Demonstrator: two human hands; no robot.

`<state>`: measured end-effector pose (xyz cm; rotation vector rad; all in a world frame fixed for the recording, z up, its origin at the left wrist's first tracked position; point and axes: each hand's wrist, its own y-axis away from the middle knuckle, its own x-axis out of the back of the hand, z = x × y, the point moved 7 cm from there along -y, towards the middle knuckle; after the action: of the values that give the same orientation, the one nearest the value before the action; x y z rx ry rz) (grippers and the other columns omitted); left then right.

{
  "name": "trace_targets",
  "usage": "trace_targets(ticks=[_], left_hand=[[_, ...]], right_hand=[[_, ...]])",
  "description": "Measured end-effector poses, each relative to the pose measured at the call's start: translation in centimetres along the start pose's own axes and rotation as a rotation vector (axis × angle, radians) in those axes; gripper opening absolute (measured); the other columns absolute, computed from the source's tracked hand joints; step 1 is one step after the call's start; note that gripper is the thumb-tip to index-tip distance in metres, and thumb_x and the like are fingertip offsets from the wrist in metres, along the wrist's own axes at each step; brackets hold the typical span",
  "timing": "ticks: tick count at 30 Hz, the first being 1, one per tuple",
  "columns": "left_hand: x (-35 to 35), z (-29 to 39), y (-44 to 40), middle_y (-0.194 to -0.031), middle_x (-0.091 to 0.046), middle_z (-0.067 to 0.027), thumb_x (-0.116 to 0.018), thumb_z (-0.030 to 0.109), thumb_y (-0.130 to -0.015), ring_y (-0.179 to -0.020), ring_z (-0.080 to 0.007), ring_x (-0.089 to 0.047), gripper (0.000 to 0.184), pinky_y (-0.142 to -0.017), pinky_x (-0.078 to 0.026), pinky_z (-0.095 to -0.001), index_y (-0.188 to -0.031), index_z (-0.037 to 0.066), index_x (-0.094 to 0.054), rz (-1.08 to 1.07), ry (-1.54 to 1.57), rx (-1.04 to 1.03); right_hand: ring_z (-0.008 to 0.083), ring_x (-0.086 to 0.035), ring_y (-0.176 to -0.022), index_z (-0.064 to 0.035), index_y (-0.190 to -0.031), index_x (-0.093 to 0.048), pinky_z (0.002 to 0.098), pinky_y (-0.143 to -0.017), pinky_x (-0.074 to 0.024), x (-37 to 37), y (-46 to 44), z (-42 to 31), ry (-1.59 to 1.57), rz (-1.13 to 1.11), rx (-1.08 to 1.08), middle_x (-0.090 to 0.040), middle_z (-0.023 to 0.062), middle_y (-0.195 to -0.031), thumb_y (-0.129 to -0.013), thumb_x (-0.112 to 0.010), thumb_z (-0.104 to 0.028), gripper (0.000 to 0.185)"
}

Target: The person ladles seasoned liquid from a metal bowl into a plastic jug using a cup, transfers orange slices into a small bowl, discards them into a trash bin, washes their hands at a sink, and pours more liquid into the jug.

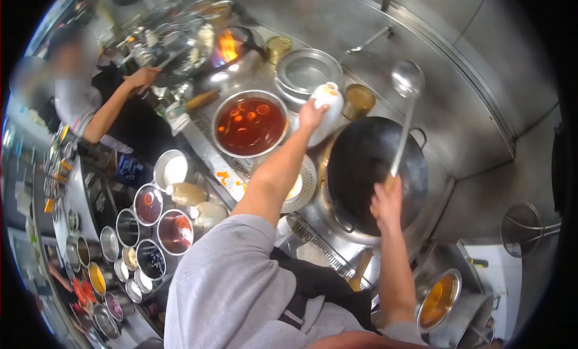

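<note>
My left hand [313, 114] is closed around a white plastic bottle [327, 115], whose top leans toward the back of the stove. In my right hand [387, 200] is the wooden handle of a ladle [407, 78], its metal bowl raised beyond the wok's far side. A large black wok [376, 168] sits on the burner below the ladle's shaft. Beside the bottle stand a metal bowl of red liquid [251, 126] with round slices in it, a metal pot of clear liquid [310, 71] and an open tin can [359, 102].
At the left, a co-worker's hand [142, 78] holds a pan near a burner flame [227, 46]. Several seasoning containers [176, 231] stand lower left. A wire strainer [522, 228] hangs at the right, above a pot of orange liquid [438, 301]. Steel wall panels [445, 78] rise behind.
</note>
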<state>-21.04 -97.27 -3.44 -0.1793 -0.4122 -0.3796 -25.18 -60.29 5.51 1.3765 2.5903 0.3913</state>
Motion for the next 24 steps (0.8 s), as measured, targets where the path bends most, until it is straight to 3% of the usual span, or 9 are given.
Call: trace_targets(ticks=[3,8,13,15,16,18,21,23,24], left_hand=[[-3.0,-4.1,-1.8,-0.122,-0.061,-0.0266,-0.073,0.040,-0.080,-0.116,-0.0365,-0.059,0.066,-0.099,-0.044,-0.0412,-0.125,-0.005,-0.057,-0.046,0.131,-0.111],[-4.2,-4.9,-2.4,-0.114,-0.065,-0.0249,-0.073,0.037,-0.081,-0.107,-0.0358,-0.063,0.057,-0.093,-0.047,-0.0412,-0.118,-0.005,-0.060,-0.198,0.263,-0.021],[-7.2,-6.2,-4.2,-0.112,-0.067,-0.0232,-0.073,0.036,-0.080,-0.106,-0.0343,-0.064,0.057,-0.091,-0.048,-0.0407,-0.117,-0.005,-0.060,-0.197,0.398,-0.039],[-11.4,-10.4,-7.0,-0.113,-0.066,-0.0225,-0.073,0.035,-0.078,-0.107,-0.0340,-0.063,0.058,-0.090,-0.048,-0.0407,-0.118,-0.005,-0.059,-0.209,0.458,-0.118],[-9.3,-7.5,-6.2,-0.118,-0.065,-0.0217,-0.070,0.036,-0.078,-0.110,-0.0351,-0.062,0.060,-0.092,-0.048,-0.0394,-0.122,-0.003,-0.057,-0.193,0.266,-0.356],[-9.8,-8.4,-6.8,-0.120,-0.064,-0.0210,-0.069,0.037,-0.078,-0.112,-0.0344,-0.061,0.061,-0.094,-0.048,-0.0385,-0.126,-0.001,-0.057,-0.244,0.207,-0.409],[-7.6,-5.7,-6.3,-0.116,-0.066,-0.0148,-0.060,0.029,-0.085,-0.111,-0.0312,-0.061,0.042,-0.096,-0.046,-0.0392,-0.119,0.003,-0.061,-0.153,0.312,-0.449],[-4.1,-2.3,-5.0,-0.113,-0.068,-0.0107,-0.054,0.023,-0.090,-0.111,-0.0291,-0.062,0.032,-0.097,-0.045,-0.0398,-0.115,0.006,-0.064,-0.086,0.426,-0.420],[-2.5,-0.3,-4.3,-0.104,-0.068,-0.0062,-0.052,0.012,-0.090,-0.102,-0.0240,-0.063,0.021,-0.093,-0.046,-0.0363,-0.103,0.003,-0.066,-0.166,0.525,-0.304]], right_hand=[[0.0099,-0.047,-0.051,-0.0136,-0.135,-0.038,0.0266,-0.039,-0.0389,-5.9,-5.2,-4.6,0.007,-0.177,-0.028,-0.047,0.0020,-0.075,-0.087,-0.057,-0.004,0.053],[0.0125,-0.049,-0.053,-0.0077,-0.142,-0.034,0.0277,-0.040,-0.0395,-13.4,-11.9,-8.3,-0.019,-0.404,-0.069,-0.050,0.0049,-0.076,-0.083,-0.054,0.003,0.064],[0.0130,-0.049,-0.053,-0.0043,-0.146,-0.030,0.0278,-0.041,-0.0386,-20.2,-15.9,-8.1,0.190,-0.328,-0.035,-0.054,0.0093,-0.082,-0.081,-0.054,0.005,0.069],[0.0130,-0.049,-0.055,0.0006,-0.140,-0.035,0.0278,-0.041,-0.0370,-22.6,-17.5,-7.5,0.320,-0.330,-0.008,-0.054,0.0094,-0.082,-0.083,-0.055,0.005,0.060],[0.0137,-0.050,-0.056,0.0000,-0.135,-0.038,0.0280,-0.041,-0.0374,-23.6,-18.8,-6.7,0.283,-0.325,-0.011,-0.054,0.0097,-0.082,-0.083,-0.056,0.004,0.055],[0.0145,-0.050,-0.056,-0.0006,-0.131,-0.041,0.0281,-0.041,-0.0379,-25.1,-19.9,-6.1,0.246,-0.322,-0.015,-0.053,0.0099,-0.082,-0.084,-0.057,0.003,0.051],[0.0147,-0.052,-0.057,0.0019,-0.115,-0.049,0.0255,-0.043,-0.0409,-25.9,-19.8,-5.5,-0.148,-0.350,-0.260,-0.053,0.0110,-0.081,-0.084,-0.058,0.002,0.033],[0.0128,-0.051,-0.058,0.0057,-0.099,-0.052,0.0222,-0.045,-0.0438,-26.5,-19.9,-5.2,-0.729,-0.464,-0.539,-0.053,0.0125,-0.080,-0.084,-0.057,0.003,0.017],[0.0153,-0.050,-0.060,0.0024,-0.085,-0.046,0.0235,-0.048,-0.0460,-26.4,-19.6,-5.9,-0.747,-0.550,-0.456,-0.049,0.0098,-0.077,-0.087,-0.053,-0.003,0.009]])
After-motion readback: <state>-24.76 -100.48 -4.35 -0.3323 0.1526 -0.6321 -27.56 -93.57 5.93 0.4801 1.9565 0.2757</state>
